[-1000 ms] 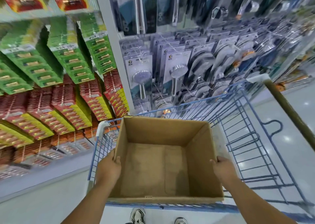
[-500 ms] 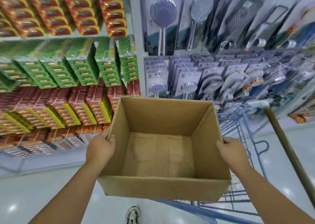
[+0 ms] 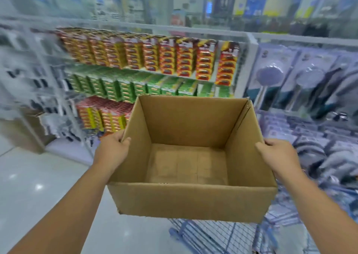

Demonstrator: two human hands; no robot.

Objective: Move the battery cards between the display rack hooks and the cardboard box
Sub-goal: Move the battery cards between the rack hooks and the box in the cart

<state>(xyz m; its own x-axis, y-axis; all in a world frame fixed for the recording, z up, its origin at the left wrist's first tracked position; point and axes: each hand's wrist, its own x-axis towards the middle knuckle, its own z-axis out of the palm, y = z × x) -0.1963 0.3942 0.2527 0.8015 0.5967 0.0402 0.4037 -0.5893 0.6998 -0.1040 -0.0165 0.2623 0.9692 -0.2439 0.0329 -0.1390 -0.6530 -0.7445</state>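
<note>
Cardboard box (image 3: 191,201) gripped between left hand (image 3: 111,153) and right hand (image 3: 275,155), seemingly empty.

An open, empty brown cardboard box (image 3: 191,197), flaps folded away and tilted slightly toward the camera, is held aloft by its side walls before rows of red-and-yellow and green battery cards (image 3: 166,60) hanging packed on the display rack hooks behind it.

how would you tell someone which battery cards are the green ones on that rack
Start at the cardboard box gripped by the left hand and right hand. Behind its far wall stands the display rack. The green battery cards fill its middle row, between red-and-yellow rows above and below.
</note>
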